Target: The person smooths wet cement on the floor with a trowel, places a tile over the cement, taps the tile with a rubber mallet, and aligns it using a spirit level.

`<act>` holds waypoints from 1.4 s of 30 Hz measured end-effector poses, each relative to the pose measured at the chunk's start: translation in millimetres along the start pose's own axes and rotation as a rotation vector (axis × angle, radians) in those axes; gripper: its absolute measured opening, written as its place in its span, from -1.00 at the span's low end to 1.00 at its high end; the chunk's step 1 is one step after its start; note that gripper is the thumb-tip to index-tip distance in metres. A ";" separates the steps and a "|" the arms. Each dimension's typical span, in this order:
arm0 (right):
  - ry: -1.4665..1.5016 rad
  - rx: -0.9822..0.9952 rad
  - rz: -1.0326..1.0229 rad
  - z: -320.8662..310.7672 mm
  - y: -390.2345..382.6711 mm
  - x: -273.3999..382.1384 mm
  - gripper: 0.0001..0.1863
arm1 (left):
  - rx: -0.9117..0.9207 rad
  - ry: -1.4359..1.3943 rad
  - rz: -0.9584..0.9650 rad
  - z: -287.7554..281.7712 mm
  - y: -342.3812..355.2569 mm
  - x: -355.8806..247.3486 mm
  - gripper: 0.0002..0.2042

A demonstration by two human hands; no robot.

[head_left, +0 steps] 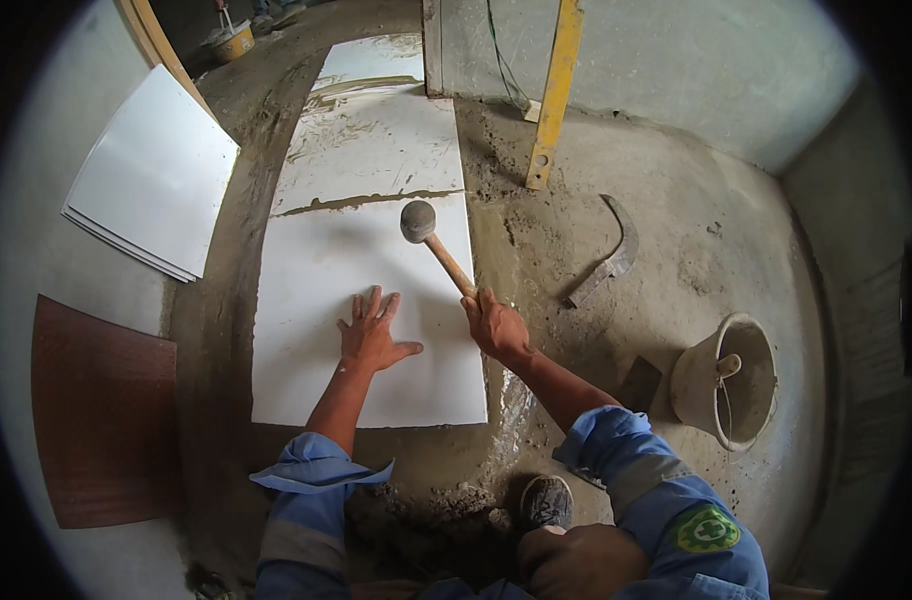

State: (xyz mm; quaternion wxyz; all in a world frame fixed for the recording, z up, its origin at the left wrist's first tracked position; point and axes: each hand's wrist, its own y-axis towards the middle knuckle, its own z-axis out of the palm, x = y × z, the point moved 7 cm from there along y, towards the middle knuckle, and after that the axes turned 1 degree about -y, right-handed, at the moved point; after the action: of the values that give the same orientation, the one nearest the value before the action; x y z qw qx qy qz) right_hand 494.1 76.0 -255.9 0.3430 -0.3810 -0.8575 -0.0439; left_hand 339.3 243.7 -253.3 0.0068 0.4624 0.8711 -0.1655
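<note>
A large white floor tile (306,350) lies on the floor in front of me, at the near end of a row of tiles. My left hand (373,335) rests on it, palm down with the fingers spread. My right hand (498,324) is wrapped round the wooden handle of a rubber mallet (418,222). The mallet's dark round head is above the far part of the near tile, and its shadow falls on the surface; I cannot tell whether head and tile touch. Farther off, a mortar-smeared white tile (376,140) adjoins it, with a mortar-filled gap between.
Spare white tiles (156,170) and a brown panel (106,415) lean on the left wall. Right of the row are a sickle (621,250), a yellow level (553,105) against the wall and a grey bucket (696,385). A yellow bucket (233,42) stands far left.
</note>
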 end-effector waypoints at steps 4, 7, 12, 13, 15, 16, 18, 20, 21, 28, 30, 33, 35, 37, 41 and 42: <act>-0.050 -0.020 -0.053 10.5 19.2 -6.8 -0.44 | 0.038 0.004 -0.009 -5.5 3.3 -9.4 0.10; 0.021 -0.080 -0.132 -5.8 12.3 17.6 -0.52 | 0.091 0.023 -0.028 -1.7 7.2 -7.0 0.12; 0.084 -0.171 -0.119 -28.8 1.0 30.7 -0.60 | 0.129 0.053 -0.043 -5.8 10.6 -9.9 0.13; 0.065 -0.170 -0.123 -26.1 3.9 21.9 -0.59 | 0.120 0.040 -0.038 -6.7 11.1 -10.2 0.14; -0.024 -0.111 -0.063 -15.7 13.5 4.4 -0.53 | 0.113 0.027 -0.035 -7.8 11.9 -11.2 0.14; -0.023 -0.111 -0.061 -14.1 14.9 -0.4 -0.53 | 0.116 0.024 -0.034 -8.4 12.7 -11.9 0.15; 0.007 -0.091 -0.013 -12.3 16.9 -8.7 -0.45 | 0.120 0.022 -0.032 -10.4 13.4 -14.2 0.15; 0.006 -0.062 0.011 -7.0 24.4 -13.4 -0.44 | 0.133 0.041 -0.044 -11.8 14.4 -17.2 0.15; 0.003 -0.030 0.032 -7.0 25.9 -12.1 -0.44 | 0.133 0.042 -0.045 -11.1 13.9 -16.9 0.15; 0.131 -0.127 -0.093 -32.4 12.9 13.9 -0.52 | 0.133 0.055 -0.063 -8.8 11.5 -13.2 0.14; 0.101 -0.181 -0.094 -35.5 7.8 11.3 -0.53 | 0.129 0.052 -0.067 -9.9 10.8 -13.1 0.14; 0.026 -0.127 -0.062 -24.3 13.6 -17.3 -0.55 | 0.127 0.053 -0.037 -12.9 12.5 -20.9 0.15; -0.026 -0.079 -0.014 -14.0 18.0 -33.1 -0.52 | 0.114 0.082 -0.016 -10.1 15.0 -22.4 0.15; 0.001 -0.076 -0.011 -19.4 16.2 -21.9 -0.51 | 0.121 0.078 -0.033 -9.3 14.0 -19.3 0.15; -0.034 -0.061 0.002 -10.8 27.9 -26.3 -0.50 | 0.123 0.051 -0.042 -9.1 13.1 -14.9 0.14; -0.037 -0.045 -0.017 -6.8 28.4 -24.1 -0.50 | 0.120 0.043 -0.066 -7.6 11.1 -8.9 0.14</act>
State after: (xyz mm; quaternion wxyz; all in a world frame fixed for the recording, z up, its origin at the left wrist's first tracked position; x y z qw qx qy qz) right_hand 528.7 78.7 -271.0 0.3180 -0.3822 -0.8656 -0.0590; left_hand 354.5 244.5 -247.7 -0.0453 0.4366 0.8742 -0.2076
